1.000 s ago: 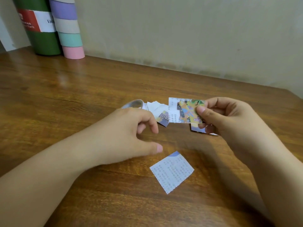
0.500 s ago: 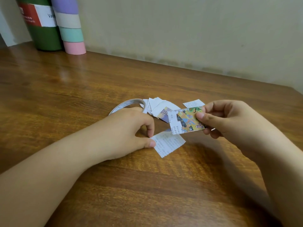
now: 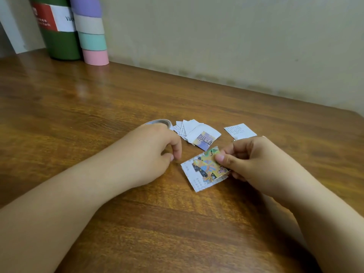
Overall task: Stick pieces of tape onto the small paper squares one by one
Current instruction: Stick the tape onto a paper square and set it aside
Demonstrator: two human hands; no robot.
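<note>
My right hand point(image 3: 256, 164) pinches a colourful patterned piece of tape point(image 3: 206, 167) by its right end. The tape lies across a white printed paper square point(image 3: 194, 181) on the table. My left hand point(image 3: 149, 152) rests just left of that square with loosely curled fingers and holds nothing. Behind my left hand, a tape roll point(image 3: 160, 121) is partly hidden. A pile of paper squares point(image 3: 192, 129) lies beyond; its top one carries a purple piece of tape point(image 3: 205, 139). A single paper square point(image 3: 239, 131) lies behind my right hand.
The wooden table point(image 3: 177, 223) runs to a wall at the back. At the far left stand a green cylinder point(image 3: 59, 44) with a red and white label and a stack of pastel tape rolls point(image 3: 92, 36).
My left hand pulled the loose paper square toward the middle and let it go. My right hand brought the colourful tape down onto that square.
</note>
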